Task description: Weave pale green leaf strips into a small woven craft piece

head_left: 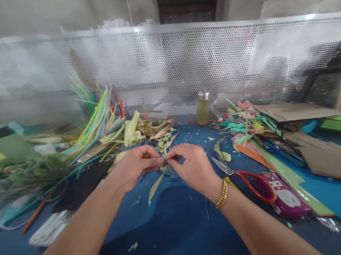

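Observation:
My left hand and my right hand meet over the middle of the blue tabletop. Both are closed in a pinch, thumb against fingers, with their tips touching or nearly so. Whatever lies between the fingertips is too small to make out. Just below them a narrow pale green leaf strip shows; I cannot tell if it hangs from the fingers or lies on the table. Behind the hands is a heap of pale green husk pieces. Red-handled scissors lie right of my right hand, partly on a purple case.
Colourful strips and tangled green fibre crowd the left side. A lidded bottle stands at the back before a perforated metal screen. Coral-like coloured pieces and cardboard sheets lie on the right.

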